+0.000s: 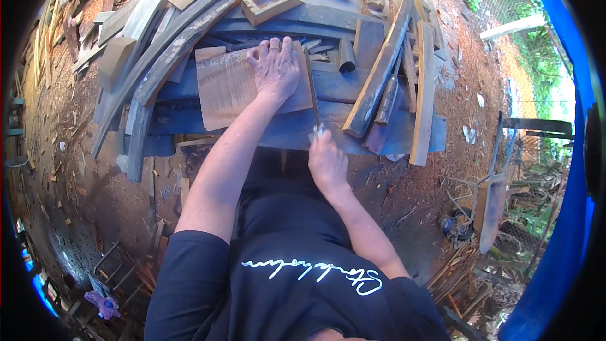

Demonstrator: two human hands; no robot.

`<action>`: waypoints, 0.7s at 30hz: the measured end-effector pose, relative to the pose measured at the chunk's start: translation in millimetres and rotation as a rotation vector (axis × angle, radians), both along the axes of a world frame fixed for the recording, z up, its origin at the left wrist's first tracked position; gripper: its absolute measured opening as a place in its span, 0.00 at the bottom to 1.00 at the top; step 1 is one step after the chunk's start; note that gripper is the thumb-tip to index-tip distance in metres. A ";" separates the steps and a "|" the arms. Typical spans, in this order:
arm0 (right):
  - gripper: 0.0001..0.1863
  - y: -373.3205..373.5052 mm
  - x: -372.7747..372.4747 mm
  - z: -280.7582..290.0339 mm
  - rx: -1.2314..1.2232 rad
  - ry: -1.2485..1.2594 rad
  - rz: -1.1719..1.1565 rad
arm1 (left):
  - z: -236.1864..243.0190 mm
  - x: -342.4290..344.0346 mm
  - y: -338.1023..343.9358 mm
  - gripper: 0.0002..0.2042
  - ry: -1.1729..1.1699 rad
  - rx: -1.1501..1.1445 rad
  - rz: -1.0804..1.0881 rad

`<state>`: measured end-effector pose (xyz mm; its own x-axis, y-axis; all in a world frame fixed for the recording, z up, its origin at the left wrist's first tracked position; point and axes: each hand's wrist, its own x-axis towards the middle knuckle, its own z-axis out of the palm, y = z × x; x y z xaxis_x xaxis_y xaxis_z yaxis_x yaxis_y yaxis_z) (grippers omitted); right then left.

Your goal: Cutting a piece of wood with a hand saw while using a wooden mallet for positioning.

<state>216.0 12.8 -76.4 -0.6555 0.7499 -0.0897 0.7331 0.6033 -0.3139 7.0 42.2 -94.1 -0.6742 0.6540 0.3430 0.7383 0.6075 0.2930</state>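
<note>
A flat light-brown wooden board (226,91) lies across the dark workbench (334,92). My left hand (278,74) presses down on its upper right part, palm flat and fingers stretched forward. At the board's right edge my right hand (328,163) is closed round the pale handle of a handsaw (313,91). The saw's thin blade shows nearly edge-on and runs away from me along that edge. How deep its teeth sit in the wood, I cannot tell.
Long wooden beams (386,63) lie right of the saw, with a short dark tube (346,55) nearby. Curved planks (183,38) and a hollow wooden block (272,4) are on the left and far side. A wheelbarrow (490,208) stands at right, near a blue tarp (548,278).
</note>
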 end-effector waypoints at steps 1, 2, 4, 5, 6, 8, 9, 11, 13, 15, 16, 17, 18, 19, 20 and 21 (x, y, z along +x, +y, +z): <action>0.11 5.8 -7.1 0.4 0.012 0.059 0.001 | 4.9 -0.5 0.2 0.17 -0.030 -0.010 -0.011; 0.11 14.6 -17.9 -0.3 0.010 0.060 -0.010 | 6.8 -1.5 2.8 0.17 -0.054 -0.018 -0.022; 0.10 27.8 -37.4 -1.1 0.043 -0.006 -0.012 | 3.7 0.8 4.6 0.17 -0.045 -0.010 -0.026; 0.10 25.6 -33.5 -1.0 0.045 -0.003 -0.016 | 1.7 0.4 4.8 0.17 -0.038 0.001 -0.021; 0.10 19.9 -22.8 -1.0 0.056 0.022 0.004 | -0.6 0.8 3.8 0.17 -0.035 0.005 -0.025; 0.10 7.4 -6.4 0.3 0.065 0.051 0.042 | -1.4 -0.4 0.0 0.17 -0.063 -0.002 -0.017; 0.10 -1.0 2.1 1.2 0.026 0.009 0.028 | -0.8 -3.5 -0.2 0.17 -0.061 -0.002 -0.009; 0.10 -4.5 6.4 6.8 -0.019 -0.043 -0.003 | 2.3 0.4 -0.2 0.17 -0.040 -0.023 -0.009; 0.10 12.4 -11.8 8.1 0.008 0.070 0.022 | 3.8 0.9 0.3 0.17 -0.039 0.006 -0.024; 0.10 22.9 -24.9 5.3 0.028 0.061 0.027 | 2.1 2.3 4.3 0.16 -0.030 0.041 -0.046; 0.10 24.4 -28.3 4.9 0.026 0.040 0.018 | 1.0 2.1 4.2 0.16 -0.035 0.049 -0.046; 0.10 26.1 -31.1 4.2 0.025 0.017 0.009 | -0.1 1.4 4.4 0.16 -0.040 0.058 -0.046; 0.10 20.2 -19.6 2.2 0.030 0.068 0.021 | -1.4 0.7 4.5 0.16 -0.036 0.060 -0.049; 0.10 11.4 -9.3 3.9 0.032 0.070 0.031 | -0.9 -0.7 2.0 0.16 -0.054 0.041 -0.045; 0.10 0.7 3.5 6.6 -0.016 0.007 0.018 | -0.9 -0.4 0.1 0.16 -0.075 0.020 -0.045; 0.10 -3.6 8.6 8.4 -0.064 -0.056 0.004 | -0.5 -3.0 0.3 0.16 -0.075 0.021 -0.037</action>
